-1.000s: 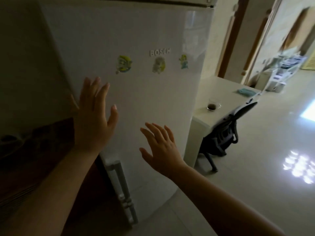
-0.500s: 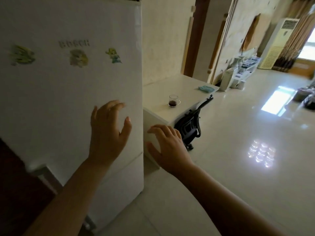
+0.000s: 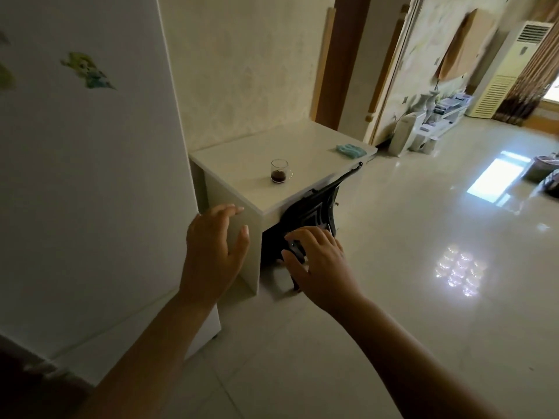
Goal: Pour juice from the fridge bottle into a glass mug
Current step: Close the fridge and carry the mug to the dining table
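Observation:
A small glass mug (image 3: 279, 170) with dark juice in its bottom stands on the white desk (image 3: 242, 164) to the right of the white fridge (image 3: 90, 176). The fridge door is closed and carries cartoon magnets. No bottle is in view. My left hand (image 3: 213, 252) hovers with relaxed fingers in front of the desk's near corner, holding nothing. My right hand (image 3: 317, 264) floats beside it, fingers spread, empty, in front of the chair.
A black office chair (image 3: 314, 213) is tucked under the desk's right side. A teal cloth (image 3: 351, 150) lies at the desk's far end. Glossy tiled floor (image 3: 423, 237) stretches right toward shelving, an air conditioner (image 3: 511, 71) and curtains.
My view has swung right, away from the fridge door toward the desk and mug. Both hands left the door and now hover in front of the desk, still empty.

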Demonstrator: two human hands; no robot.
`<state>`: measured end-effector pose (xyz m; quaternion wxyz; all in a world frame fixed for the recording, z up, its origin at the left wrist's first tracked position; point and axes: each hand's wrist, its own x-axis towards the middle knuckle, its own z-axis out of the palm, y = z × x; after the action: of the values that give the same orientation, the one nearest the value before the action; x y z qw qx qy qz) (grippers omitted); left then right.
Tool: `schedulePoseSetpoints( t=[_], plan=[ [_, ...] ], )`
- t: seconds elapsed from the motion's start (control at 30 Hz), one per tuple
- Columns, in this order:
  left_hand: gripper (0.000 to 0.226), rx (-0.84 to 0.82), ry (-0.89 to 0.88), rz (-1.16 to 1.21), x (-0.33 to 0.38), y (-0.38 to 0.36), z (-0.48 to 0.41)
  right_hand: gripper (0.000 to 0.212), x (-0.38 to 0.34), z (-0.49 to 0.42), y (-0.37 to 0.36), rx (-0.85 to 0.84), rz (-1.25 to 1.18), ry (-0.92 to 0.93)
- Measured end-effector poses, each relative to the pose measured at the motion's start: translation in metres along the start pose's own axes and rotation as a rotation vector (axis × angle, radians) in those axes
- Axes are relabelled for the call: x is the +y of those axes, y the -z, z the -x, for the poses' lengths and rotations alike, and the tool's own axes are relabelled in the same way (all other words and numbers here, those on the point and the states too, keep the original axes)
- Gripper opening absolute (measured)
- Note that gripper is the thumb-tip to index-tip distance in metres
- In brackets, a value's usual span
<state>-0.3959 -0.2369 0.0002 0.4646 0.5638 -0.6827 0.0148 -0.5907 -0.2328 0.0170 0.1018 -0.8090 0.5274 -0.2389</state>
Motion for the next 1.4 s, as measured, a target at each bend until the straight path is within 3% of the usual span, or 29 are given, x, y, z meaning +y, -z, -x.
schedulePoseSetpoints(
  t=[0.67, 1.1, 1.4],
  plan=[
    [0.042, -0.132, 0.119, 0.013, -0.055, -0.223, -0.161, 0.038, 0.219, -0.210, -0.011, -0.166, -0.069, -0.139],
    [0.053, -0.063, 0.391, -0.104, -0.067, -0.361, -0.241, 0.036, 0.354, -0.368, -0.016, -0.329, -0.108, 0.075],
    [0.049, -0.055, 0.562, -0.194, -0.114, -0.416, -0.284, 0.043, 0.397, -0.473, -0.065, -0.452, -0.138, 0.197]
  ],
)
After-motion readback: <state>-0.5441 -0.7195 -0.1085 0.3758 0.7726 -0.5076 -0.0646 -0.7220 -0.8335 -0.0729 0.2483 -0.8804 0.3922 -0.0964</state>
